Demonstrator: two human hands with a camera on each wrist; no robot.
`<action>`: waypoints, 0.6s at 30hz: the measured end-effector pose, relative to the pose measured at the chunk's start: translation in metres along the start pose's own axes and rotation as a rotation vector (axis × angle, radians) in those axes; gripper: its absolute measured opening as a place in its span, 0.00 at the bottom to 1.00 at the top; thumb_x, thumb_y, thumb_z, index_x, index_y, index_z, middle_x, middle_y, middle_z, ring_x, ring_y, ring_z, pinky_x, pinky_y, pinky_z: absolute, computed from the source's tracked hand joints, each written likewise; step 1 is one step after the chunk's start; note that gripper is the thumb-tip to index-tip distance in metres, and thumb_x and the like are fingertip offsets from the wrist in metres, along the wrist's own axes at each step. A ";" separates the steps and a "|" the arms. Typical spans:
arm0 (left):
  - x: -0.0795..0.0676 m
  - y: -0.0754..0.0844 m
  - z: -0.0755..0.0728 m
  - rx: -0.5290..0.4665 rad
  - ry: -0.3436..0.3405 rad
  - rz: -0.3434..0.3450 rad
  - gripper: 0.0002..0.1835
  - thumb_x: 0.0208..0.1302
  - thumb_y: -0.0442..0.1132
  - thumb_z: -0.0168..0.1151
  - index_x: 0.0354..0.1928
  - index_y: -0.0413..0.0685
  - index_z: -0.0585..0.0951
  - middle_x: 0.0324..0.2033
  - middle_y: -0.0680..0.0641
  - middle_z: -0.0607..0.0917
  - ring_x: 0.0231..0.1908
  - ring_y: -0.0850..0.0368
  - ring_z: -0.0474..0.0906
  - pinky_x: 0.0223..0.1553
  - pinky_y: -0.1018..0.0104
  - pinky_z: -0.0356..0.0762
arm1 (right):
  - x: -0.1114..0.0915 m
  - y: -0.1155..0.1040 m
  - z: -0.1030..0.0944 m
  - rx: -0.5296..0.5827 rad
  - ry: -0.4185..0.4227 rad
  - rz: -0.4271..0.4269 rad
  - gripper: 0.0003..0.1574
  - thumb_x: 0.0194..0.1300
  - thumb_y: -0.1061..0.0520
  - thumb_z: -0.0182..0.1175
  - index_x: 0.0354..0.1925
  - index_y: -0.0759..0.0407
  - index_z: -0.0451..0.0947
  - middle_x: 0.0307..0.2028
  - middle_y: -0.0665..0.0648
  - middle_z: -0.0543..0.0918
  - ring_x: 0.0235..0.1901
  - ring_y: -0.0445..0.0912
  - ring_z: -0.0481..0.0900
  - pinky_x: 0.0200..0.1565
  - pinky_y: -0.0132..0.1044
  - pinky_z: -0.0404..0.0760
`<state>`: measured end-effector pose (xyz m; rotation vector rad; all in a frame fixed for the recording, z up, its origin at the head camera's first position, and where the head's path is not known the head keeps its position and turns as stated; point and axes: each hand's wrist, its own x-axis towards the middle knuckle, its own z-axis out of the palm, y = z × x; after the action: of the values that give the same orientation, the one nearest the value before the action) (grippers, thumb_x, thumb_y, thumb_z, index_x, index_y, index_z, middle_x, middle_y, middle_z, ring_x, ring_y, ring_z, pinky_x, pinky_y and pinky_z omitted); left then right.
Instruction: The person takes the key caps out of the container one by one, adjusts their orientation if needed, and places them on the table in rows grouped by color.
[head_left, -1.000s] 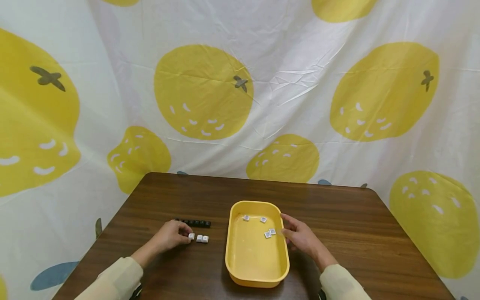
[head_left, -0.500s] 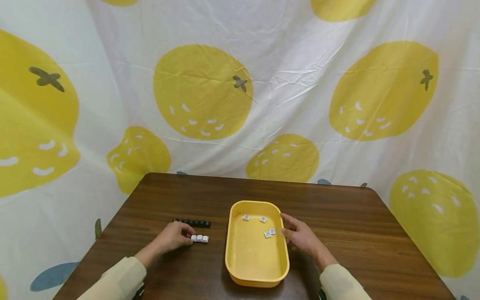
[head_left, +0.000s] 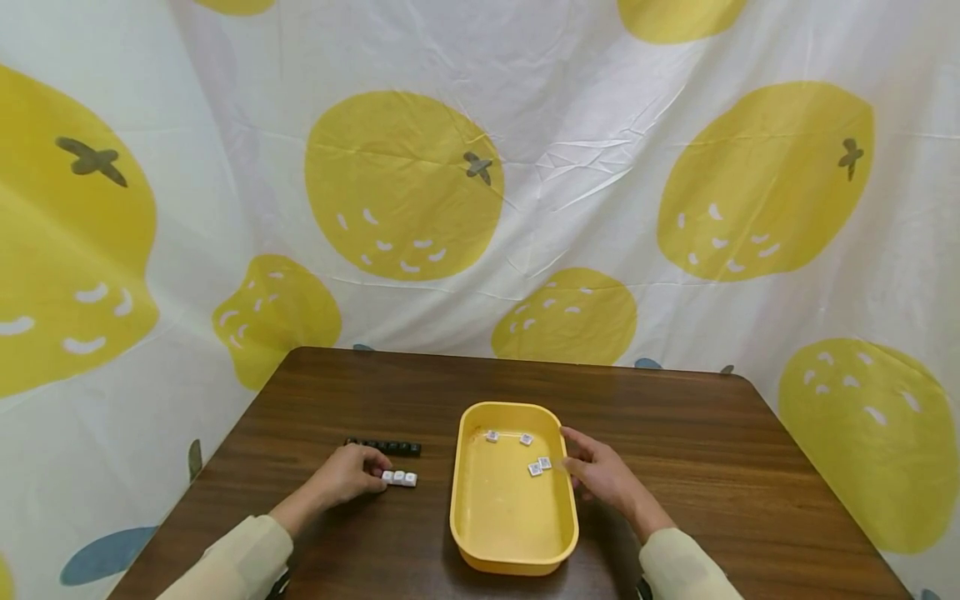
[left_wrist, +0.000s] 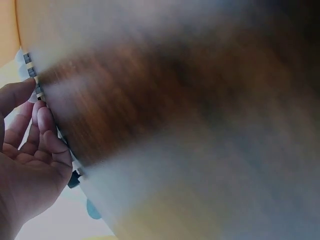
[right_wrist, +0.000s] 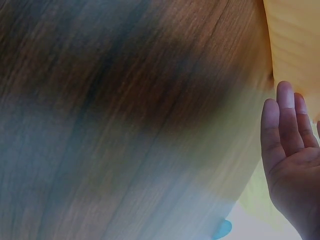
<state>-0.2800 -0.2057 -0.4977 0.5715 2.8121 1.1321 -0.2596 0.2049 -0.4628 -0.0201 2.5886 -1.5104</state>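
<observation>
The left hand is pinching the end white block between thumb and fingers, and that block is now touching its neighbours: a second ago it was standing apart from the other two, and now all three are forming one tight row on the table, left of the tray. Just behind them, a row of black blocks is lying where it was. Over on the other side, the right hand is holding its place, fingers extended and resting against the side of the yellow tray, gripping nothing. Four white pieces are lying inside, unmoved, two of them touching. Underneath, the dark brown table is showing its streaky wood grain and rounded far corners. Behind it, a white cloth is hanging, printed with big yellow fruit, creasing and catching a bright sheen near the middle.
</observation>
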 end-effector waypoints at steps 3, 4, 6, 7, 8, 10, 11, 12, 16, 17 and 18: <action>0.000 0.000 0.000 -0.016 -0.003 0.009 0.11 0.50 0.29 0.73 0.37 0.41 0.85 0.27 0.53 0.81 0.30 0.60 0.74 0.32 0.66 0.72 | 0.000 0.000 0.000 -0.003 0.001 0.002 0.34 0.70 0.60 0.57 0.72 0.55 0.65 0.40 0.59 0.81 0.31 0.50 0.77 0.30 0.44 0.77; 0.000 0.000 -0.001 -0.020 -0.001 0.015 0.11 0.49 0.29 0.73 0.37 0.42 0.85 0.27 0.53 0.80 0.30 0.59 0.74 0.32 0.66 0.72 | 0.000 0.000 0.000 -0.004 0.000 0.003 0.34 0.70 0.60 0.57 0.72 0.55 0.65 0.41 0.59 0.81 0.31 0.50 0.77 0.30 0.44 0.77; 0.000 -0.001 -0.002 -0.025 0.005 0.018 0.12 0.49 0.29 0.73 0.37 0.42 0.84 0.28 0.52 0.80 0.30 0.59 0.74 0.32 0.66 0.72 | 0.000 -0.001 0.000 -0.003 -0.001 0.003 0.34 0.70 0.60 0.57 0.72 0.55 0.65 0.41 0.60 0.81 0.31 0.51 0.77 0.30 0.44 0.77; 0.001 0.000 -0.002 -0.024 0.011 0.016 0.12 0.49 0.29 0.73 0.37 0.42 0.84 0.28 0.52 0.80 0.31 0.59 0.74 0.32 0.66 0.72 | 0.000 -0.001 0.001 -0.003 -0.001 0.003 0.34 0.70 0.60 0.57 0.72 0.55 0.65 0.41 0.59 0.81 0.31 0.51 0.77 0.30 0.44 0.77; 0.001 0.000 -0.003 -0.024 0.017 0.014 0.13 0.48 0.29 0.73 0.38 0.42 0.84 0.28 0.52 0.80 0.31 0.59 0.74 0.32 0.66 0.72 | 0.000 -0.001 0.001 -0.001 0.000 0.005 0.34 0.70 0.60 0.57 0.72 0.55 0.65 0.41 0.59 0.81 0.31 0.51 0.77 0.31 0.44 0.77; 0.002 0.002 -0.005 -0.021 0.030 0.009 0.13 0.48 0.30 0.74 0.38 0.42 0.84 0.28 0.52 0.80 0.31 0.60 0.74 0.32 0.66 0.72 | 0.000 -0.002 0.001 -0.004 -0.001 0.003 0.34 0.70 0.60 0.57 0.72 0.55 0.65 0.41 0.59 0.81 0.31 0.51 0.77 0.30 0.44 0.77; 0.003 0.004 -0.006 -0.022 0.036 0.008 0.13 0.49 0.30 0.73 0.39 0.41 0.84 0.29 0.52 0.80 0.31 0.60 0.73 0.32 0.66 0.72 | 0.000 -0.002 0.000 -0.009 -0.003 -0.001 0.34 0.70 0.60 0.57 0.72 0.55 0.65 0.41 0.59 0.81 0.31 0.51 0.77 0.30 0.44 0.77; 0.004 0.006 -0.007 -0.025 0.041 0.009 0.13 0.49 0.30 0.73 0.40 0.41 0.84 0.29 0.52 0.80 0.31 0.59 0.73 0.32 0.66 0.72 | 0.000 -0.002 0.000 -0.011 -0.003 -0.004 0.34 0.70 0.60 0.57 0.72 0.55 0.65 0.41 0.59 0.81 0.31 0.51 0.77 0.30 0.44 0.77; 0.009 0.018 -0.011 -0.043 0.047 0.016 0.14 0.53 0.31 0.72 0.43 0.38 0.84 0.29 0.51 0.80 0.30 0.59 0.73 0.30 0.65 0.73 | 0.000 -0.002 -0.001 -0.026 -0.004 -0.023 0.34 0.70 0.61 0.57 0.72 0.57 0.65 0.41 0.60 0.82 0.31 0.52 0.78 0.29 0.44 0.77; 0.011 0.021 -0.011 -0.049 0.045 0.022 0.14 0.54 0.31 0.72 0.43 0.37 0.84 0.30 0.50 0.80 0.30 0.59 0.74 0.30 0.66 0.73 | 0.000 -0.001 -0.001 -0.027 -0.004 -0.029 0.34 0.69 0.61 0.57 0.71 0.57 0.65 0.41 0.60 0.82 0.31 0.52 0.78 0.29 0.44 0.77; 0.013 0.024 -0.011 -0.054 0.043 0.028 0.14 0.55 0.31 0.71 0.44 0.37 0.84 0.30 0.50 0.81 0.30 0.58 0.74 0.30 0.65 0.73 | 0.000 -0.001 -0.001 -0.024 -0.002 -0.035 0.33 0.69 0.61 0.58 0.71 0.58 0.66 0.41 0.60 0.82 0.30 0.52 0.78 0.29 0.44 0.77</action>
<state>-0.2865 -0.1924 -0.4717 0.5917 2.8084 1.2355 -0.2596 0.2056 -0.4611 -0.0695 2.6180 -1.4898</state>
